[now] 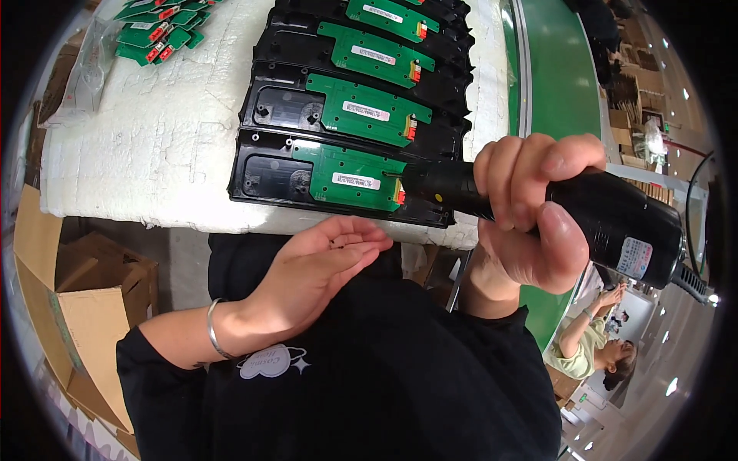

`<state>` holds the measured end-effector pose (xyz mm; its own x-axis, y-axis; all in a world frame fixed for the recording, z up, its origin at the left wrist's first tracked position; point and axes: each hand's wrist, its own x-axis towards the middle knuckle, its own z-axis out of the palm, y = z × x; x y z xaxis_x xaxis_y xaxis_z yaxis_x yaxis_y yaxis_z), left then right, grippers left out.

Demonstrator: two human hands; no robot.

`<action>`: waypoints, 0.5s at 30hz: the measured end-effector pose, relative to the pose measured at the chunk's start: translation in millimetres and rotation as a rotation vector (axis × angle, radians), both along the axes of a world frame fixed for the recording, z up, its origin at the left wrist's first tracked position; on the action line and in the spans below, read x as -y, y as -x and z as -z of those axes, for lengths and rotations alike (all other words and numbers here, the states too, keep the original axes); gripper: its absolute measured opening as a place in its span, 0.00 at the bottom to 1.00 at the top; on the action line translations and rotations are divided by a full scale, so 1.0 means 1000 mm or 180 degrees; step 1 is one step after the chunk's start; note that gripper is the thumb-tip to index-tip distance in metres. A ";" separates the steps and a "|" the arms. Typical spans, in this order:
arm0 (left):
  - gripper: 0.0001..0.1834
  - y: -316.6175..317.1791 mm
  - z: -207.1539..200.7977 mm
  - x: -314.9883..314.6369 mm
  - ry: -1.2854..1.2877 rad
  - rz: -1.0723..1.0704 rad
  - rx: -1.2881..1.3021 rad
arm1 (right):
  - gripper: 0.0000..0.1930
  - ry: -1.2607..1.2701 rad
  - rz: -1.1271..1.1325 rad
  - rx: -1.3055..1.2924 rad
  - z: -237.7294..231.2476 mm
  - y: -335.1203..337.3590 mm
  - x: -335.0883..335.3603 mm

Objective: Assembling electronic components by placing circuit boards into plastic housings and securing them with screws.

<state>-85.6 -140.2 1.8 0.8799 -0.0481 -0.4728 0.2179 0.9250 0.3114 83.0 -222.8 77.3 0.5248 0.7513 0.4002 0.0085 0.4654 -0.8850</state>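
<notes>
My right hand (538, 203) is wrapped round a black electric screwdriver (615, 219), held almost level. Its tip points left and meets the right part of the nearest green circuit board (357, 178), beside a red-and-yellow connector. That board lies in a long black plastic housing (269, 175), the closest of several in a column. Below the housing's front edge, my left hand (323, 257) is cupped, with thumb and fingers drawn together. Tiny dark bits that look like screws show in its palm; their exact shape is too small to tell.
The housings rest on a white foam slab (154, 146). Loose green boards (165, 27) are heaped at far left, beside a clear plastic bag (88, 73). Open cardboard boxes (96, 330) stand at lower left. A green work surface (557, 77) runs along the right; another person (588, 342) is beyond it.
</notes>
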 end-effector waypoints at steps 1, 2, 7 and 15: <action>0.14 0.001 -0.002 -0.003 -0.0139 0.0044 0.0000 | 0.14 0.0005 0.0004 0.0000 0.000 -0.002 0.000; 0.14 0.001 -0.003 -0.004 -0.0133 0.0045 0.0000 | 0.14 -0.0014 -0.0054 0.0046 0.001 -0.003 -0.001; 0.15 0.002 -0.008 -0.015 0.0160 0.0557 -0.0173 | 0.14 0.0323 0.0300 0.0213 -0.003 0.005 -0.009; 0.18 0.009 0.008 -0.016 -0.0373 0.0697 -0.0175 | 0.14 0.0594 0.0265 0.0204 -0.006 0.010 -0.016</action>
<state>-94.7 -124.0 -6.7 0.8273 -0.1768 -0.5332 0.4286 0.8122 0.3957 73.4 -206.8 83.2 0.5661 0.7706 0.2928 0.0992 0.2890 -0.9522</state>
